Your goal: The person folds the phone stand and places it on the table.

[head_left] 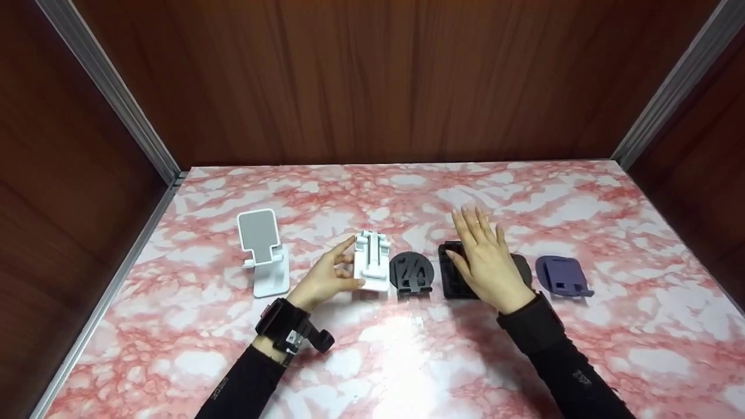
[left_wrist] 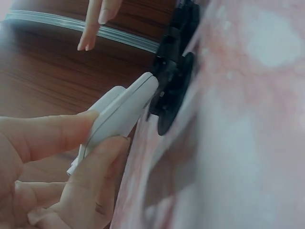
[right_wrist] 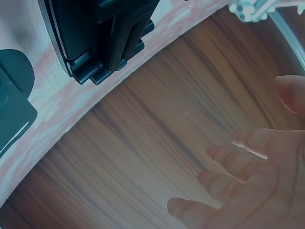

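Observation:
My left hand (head_left: pixel 323 280) grips a folded white phone stand (head_left: pixel 372 269) by its left side, thumb on one face and fingers on the other. In the left wrist view the white stand (left_wrist: pixel 121 112) is tilted, with a shadow on the table beneath it. My right hand (head_left: pixel 492 269) is spread flat, palm down, over a folded black rectangular phone stand (head_left: pixel 449 282) and hides part of it. Seen from the right wrist, that hand (right_wrist: pixel 252 186) has its fingers straight and apart, holding nothing, and the black stand (right_wrist: pixel 105 38) is away from them.
An unfolded white phone stand (head_left: pixel 272 276) stands at the left. Between my hands lies a round black folded stand (head_left: pixel 411 270). Right of my right hand are a partly hidden dark round stand (head_left: pixel 523 269) and a purple one (head_left: pixel 563 274). Wood-patterned panels (head_left: pixel 372 81) enclose the marbled table (head_left: pixel 361 372).

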{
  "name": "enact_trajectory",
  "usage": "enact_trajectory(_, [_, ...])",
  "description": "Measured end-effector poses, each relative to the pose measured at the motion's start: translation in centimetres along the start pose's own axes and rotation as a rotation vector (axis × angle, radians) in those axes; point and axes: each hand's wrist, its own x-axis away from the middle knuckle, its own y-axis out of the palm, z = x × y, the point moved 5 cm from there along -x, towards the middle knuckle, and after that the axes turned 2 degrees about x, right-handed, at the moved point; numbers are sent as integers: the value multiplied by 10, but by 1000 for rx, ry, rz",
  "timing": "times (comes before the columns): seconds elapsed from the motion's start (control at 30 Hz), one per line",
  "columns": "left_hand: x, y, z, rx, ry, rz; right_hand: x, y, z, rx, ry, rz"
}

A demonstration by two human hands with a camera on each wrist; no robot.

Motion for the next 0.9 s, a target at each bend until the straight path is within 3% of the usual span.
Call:
enact_trajectory(0.2, [3,-1,-11,-91,1,-13,0,3,-1,14,-7,-28])
enact_trajectory(0.37, [6,-3,-17,-94,-55,21,0,3,-1,17,-10,-24])
enact_trajectory(0.5, [7,-5,-16,-124,-48,37,0,2,-1,10,-13,-29])
enact_trajectory(0.77, [10,-10,-16,-284,-42,45,0,3,0,7,-8,-65])
enact_trajectory(0.9, [9,-10,-14,-380,-6,37,1,2,0,5,-14,-59])
